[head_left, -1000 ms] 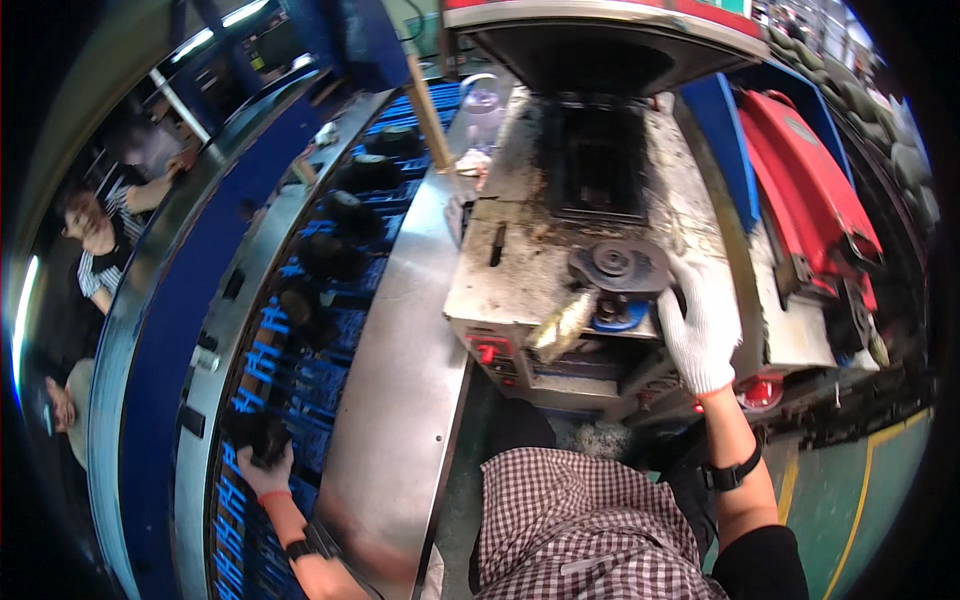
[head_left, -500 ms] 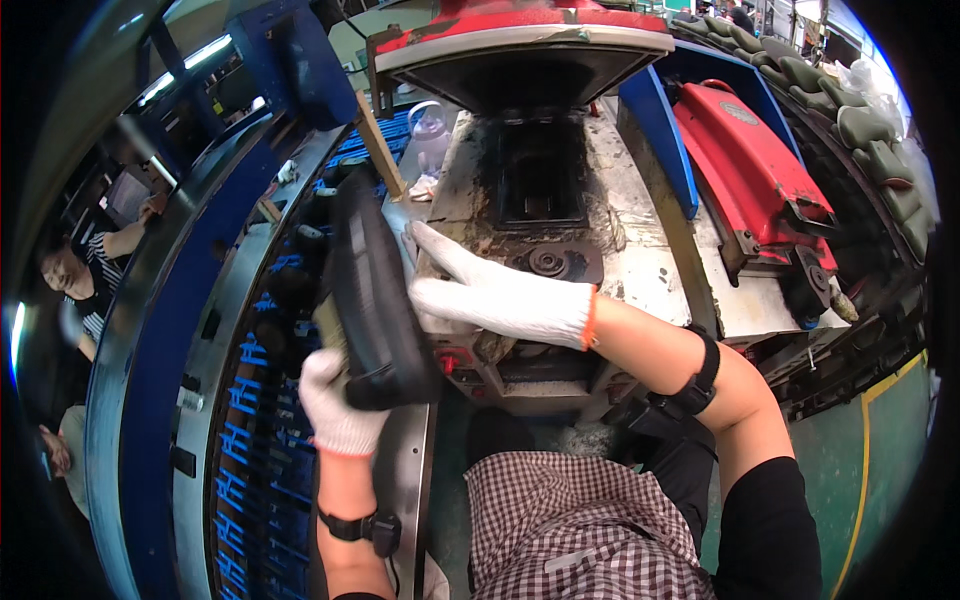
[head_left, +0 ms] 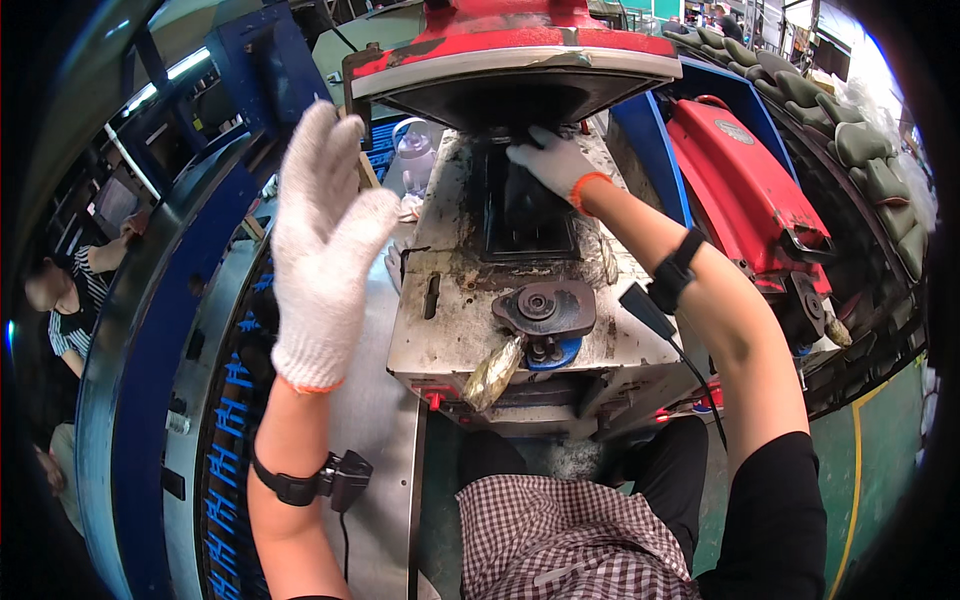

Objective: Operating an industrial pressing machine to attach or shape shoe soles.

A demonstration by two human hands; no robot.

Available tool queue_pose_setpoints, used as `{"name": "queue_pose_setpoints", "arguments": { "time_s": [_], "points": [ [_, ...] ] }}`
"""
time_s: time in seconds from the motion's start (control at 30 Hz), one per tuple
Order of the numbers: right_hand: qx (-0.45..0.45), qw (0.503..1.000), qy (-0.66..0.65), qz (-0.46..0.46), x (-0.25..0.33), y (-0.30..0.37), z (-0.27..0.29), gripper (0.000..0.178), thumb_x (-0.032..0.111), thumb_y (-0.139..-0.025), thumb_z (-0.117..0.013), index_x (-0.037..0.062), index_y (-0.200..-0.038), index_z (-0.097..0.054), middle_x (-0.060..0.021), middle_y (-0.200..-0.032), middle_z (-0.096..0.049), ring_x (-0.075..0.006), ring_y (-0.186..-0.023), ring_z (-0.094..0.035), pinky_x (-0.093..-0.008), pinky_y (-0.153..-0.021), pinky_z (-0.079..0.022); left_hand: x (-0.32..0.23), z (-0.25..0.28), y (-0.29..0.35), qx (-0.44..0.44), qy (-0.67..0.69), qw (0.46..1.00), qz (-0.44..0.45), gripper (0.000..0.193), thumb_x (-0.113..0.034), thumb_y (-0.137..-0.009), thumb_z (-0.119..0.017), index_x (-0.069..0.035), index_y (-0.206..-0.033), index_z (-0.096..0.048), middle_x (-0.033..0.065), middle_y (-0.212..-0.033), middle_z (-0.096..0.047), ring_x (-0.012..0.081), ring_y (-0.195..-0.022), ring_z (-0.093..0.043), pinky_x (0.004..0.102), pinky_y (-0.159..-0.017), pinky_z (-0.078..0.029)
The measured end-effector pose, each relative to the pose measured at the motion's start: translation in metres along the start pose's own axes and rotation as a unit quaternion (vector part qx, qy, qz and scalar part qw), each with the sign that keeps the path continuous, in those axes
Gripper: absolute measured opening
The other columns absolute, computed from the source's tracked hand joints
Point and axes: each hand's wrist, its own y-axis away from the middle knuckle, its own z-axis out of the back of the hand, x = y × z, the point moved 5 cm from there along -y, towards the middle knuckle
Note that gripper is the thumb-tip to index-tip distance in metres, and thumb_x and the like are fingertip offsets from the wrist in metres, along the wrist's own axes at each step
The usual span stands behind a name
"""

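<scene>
Right now both hands are in white knitted gloves with orange cuffs. From where I stand, the left hand (head_left: 325, 235) is raised with nothing in it, palm open, fingers upright and thumb held away from them. It is up beside the pale, stained worktop of the machine (head_left: 440, 345), touching nothing that I can see.

Meanwhile the right hand (head_left: 555, 165) reaches under the raised red lid (head_left: 520, 45), its fingers stretched out at the far end of a black piece (head_left: 540, 205). I cannot tell whether they pinch it or only rest against it. That piece is in the dark rectangular recess (head_left: 530, 254) of the worktop, its outline hard to make out, black against black.

Nearer the body sits a dark metal plate (head_left: 545, 308) with a round hub, and a yellowish wrapped handle (head_left: 493, 373) slants out from below it. A conveyor with blue slats (head_left: 222, 480) runs along the left, past a bare steel ledge (head_left: 375, 480).
</scene>
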Motion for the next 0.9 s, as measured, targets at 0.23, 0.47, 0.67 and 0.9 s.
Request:
{"name": "queue_pose_setpoints", "arguments": {
  "time_s": [0.23, 0.47, 0.67, 0.9],
  "points": [
    [0.084, 0.912, 0.402, 0.018, 0.026, 0.015, -0.044, 0.09, 0.079, -0.089, -0.053, 0.0202, -0.157, -0.051, -0.0265, -0.154, -0.045, -0.0415, -0.135, -0.058, -0.0478, -0.108, -0.051, -0.011, -0.023, -0.073, 0.015, -0.212, 0.959, -0.188, 0.068, -0.029, -0.099, -0.066, 0.001, -0.156, -0.046, 0.0207, -0.156, -0.051, 0.0299, -0.148, -0.046, 0.0394, -0.125, -0.03],
    [0.128, 0.904, 0.407, 0.026, 0.023, 0.011, -0.038, 0.092, 0.078, -0.091, -0.052, 0.0189, -0.16, -0.047, -0.0266, -0.159, -0.04, -0.0416, -0.139, -0.055, -0.0492, -0.109, -0.051, -0.028, -0.089, -0.188, 0.169, -0.473, 0.826, -0.255, 0.043, -0.036, -0.099, -0.061, -0.005, -0.127, -0.068, 0.0263, -0.126, -0.069, 0.0433, -0.12, -0.064, 0.0475, -0.105, -0.05],
    [0.049, 0.98, 0.133, 0.142, 0.011, 0.078, 0.032, 0.076, 0.058, -0.097, -0.059, 0.0019, -0.149, -0.057, -0.0274, -0.146, -0.057, -0.0402, -0.136, -0.057, -0.0414, -0.116, -0.042, -0.003, -0.097, -0.189, 0.153, -0.428, 0.861, -0.226, 0.044, -0.044, -0.098, -0.058, -0.007, -0.118, -0.073, 0.0249, -0.117, -0.072, 0.043, -0.111, -0.067, 0.0484, -0.099, -0.052],
    [0.227, 0.898, -0.377, -0.004, -0.024, 0.281, 0.022, 0.055, 0.047, -0.108, -0.056, -0.0037, -0.126, -0.067, -0.0147, -0.098, -0.076, -0.0163, -0.075, -0.071, -0.0284, -0.067, -0.057, 0.019, -0.12, -0.161, 0.334, -0.39, 0.858, -0.028, 0.053, -0.057, -0.099, -0.064, -0.006, -0.105, -0.076, 0.0053, -0.09, -0.072, 0.0148, -0.078, -0.067, 0.0317, -0.074, -0.053]
  ]
}}
